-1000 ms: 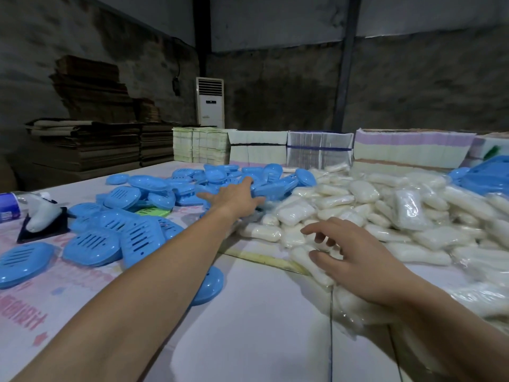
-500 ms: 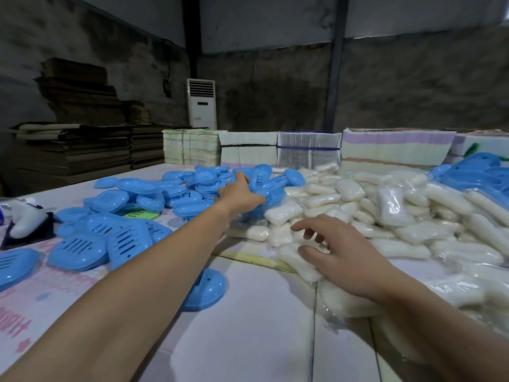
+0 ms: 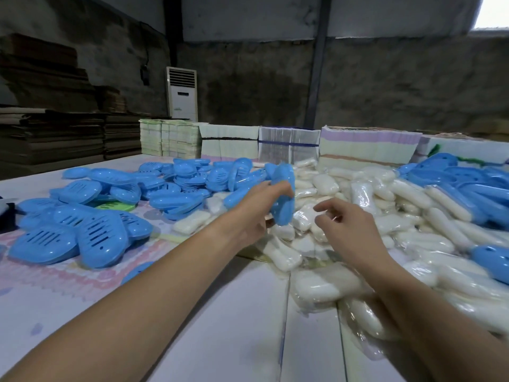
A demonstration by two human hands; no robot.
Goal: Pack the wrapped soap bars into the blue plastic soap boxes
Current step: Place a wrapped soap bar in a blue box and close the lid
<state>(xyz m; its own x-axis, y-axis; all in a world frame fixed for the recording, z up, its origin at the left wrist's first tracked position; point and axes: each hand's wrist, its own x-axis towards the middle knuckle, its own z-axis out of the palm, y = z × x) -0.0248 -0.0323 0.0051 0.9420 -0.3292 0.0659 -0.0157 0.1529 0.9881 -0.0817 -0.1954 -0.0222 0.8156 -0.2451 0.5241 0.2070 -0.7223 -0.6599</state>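
I see the table [image 3: 234,334] running away from me toward a row of stacked paper bundles [image 3: 369,146] along its far edge, with flattened cardboard [image 3: 68,136] piled beyond the left edge and a white floor air conditioner [image 3: 181,93] against the back wall. On the left part of the table lies a spread of blue soap boxes [image 3: 91,232], the nearest ones with slotted faces up, and a single green piece [image 3: 117,206] shows among them. My left hand [image 3: 256,213] is raised above the middle of the table and grips one blue soap box [image 3: 283,197] by its long edge, fingers curled over the top and thumb underneath; the box stands nearly on end, tilted, and reaches above and below the fingers, clear of the pile under it. Just to the right, my right hand [image 3: 347,230] hovers over the heap of wrapped soap bars [image 3: 316,285], fingers loosely bent and parted, holding nothing; the nearest bars sit directly below the fingertips, and I cannot tell whether any fingertip touches the wrapping. That white heap covers the middle and right of the table down to the near right corner. Farther right, more blue boxes [image 3: 468,186] are piled near the right edge, and one more blue box [image 3: 493,261] lies on the bars there.
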